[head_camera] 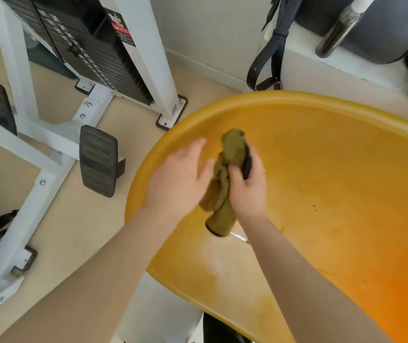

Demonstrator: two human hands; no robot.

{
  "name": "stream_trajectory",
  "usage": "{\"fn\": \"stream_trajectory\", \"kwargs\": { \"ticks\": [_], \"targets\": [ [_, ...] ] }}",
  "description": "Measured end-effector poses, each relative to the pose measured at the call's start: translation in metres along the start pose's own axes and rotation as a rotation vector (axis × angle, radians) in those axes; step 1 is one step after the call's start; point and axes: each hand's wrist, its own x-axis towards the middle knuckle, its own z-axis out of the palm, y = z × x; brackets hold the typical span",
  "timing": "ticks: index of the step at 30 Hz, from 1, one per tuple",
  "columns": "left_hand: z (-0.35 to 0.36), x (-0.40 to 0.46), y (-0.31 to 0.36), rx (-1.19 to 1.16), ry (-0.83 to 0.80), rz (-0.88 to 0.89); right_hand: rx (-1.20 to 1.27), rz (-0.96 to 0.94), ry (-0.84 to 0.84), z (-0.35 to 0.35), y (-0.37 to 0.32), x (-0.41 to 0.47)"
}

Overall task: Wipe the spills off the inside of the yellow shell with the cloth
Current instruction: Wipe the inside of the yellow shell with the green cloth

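Note:
The yellow shell [334, 169] fills the right half of the view, its curved inside facing up. Small dark spots [314, 207] and a wet streak [238, 237] mark its surface. My right hand [248, 186] grips an olive-green cloth [225, 179], bunched and hanging down, above the shell's left part. A black edge shows at the cloth's lower end and beside my fingers. My left hand [180, 179] is blurred, fingers straight, just left of the cloth; whether it touches the cloth is unclear.
A white weight machine frame [25, 149] with black foot pads [98, 160] stands on the beige floor at left. A white ledge [334, 78] with dark straps and a dark bottle [337, 28] sits behind the shell.

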Motion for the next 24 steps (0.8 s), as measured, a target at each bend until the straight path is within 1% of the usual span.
{"fn": "stream_trajectory", "kwargs": {
  "ticks": [1,2,3,4,6,7,9,12,14,18,24],
  "targets": [
    [-0.006,0.008,-0.009,0.088,0.111,0.114,0.015,0.025,0.111,-0.001,0.001,0.012],
    [-0.01,0.017,-0.018,0.168,0.174,0.197,0.033,0.042,0.191,-0.003,0.0,0.024],
    [-0.01,0.025,-0.03,0.231,0.205,0.242,0.049,0.045,0.242,-0.005,-0.001,0.035],
    [-0.009,0.033,-0.039,0.28,0.194,0.244,0.061,0.037,0.273,-0.005,-0.003,0.044],
    [-0.005,0.044,-0.055,0.31,0.091,0.187,0.052,0.029,0.324,0.0,-0.004,0.058],
    [-0.003,0.048,-0.061,0.292,0.044,0.171,0.046,0.033,0.355,0.006,-0.005,0.063],
    [0.001,0.052,-0.07,0.188,-0.007,0.204,0.072,0.039,0.432,0.018,-0.004,0.071],
    [0.002,0.057,-0.081,-0.01,-0.003,0.248,0.149,0.07,0.521,0.039,-0.007,0.08],
    [0.003,0.059,-0.087,-0.037,0.015,0.287,0.187,0.102,0.561,0.053,-0.011,0.082],
    [0.007,0.061,-0.094,-0.071,0.013,0.307,0.22,0.112,0.545,0.076,-0.013,0.073],
    [0.007,0.061,-0.096,-0.123,0.006,0.299,0.146,0.065,0.351,0.1,-0.02,0.039]
  ]
}}
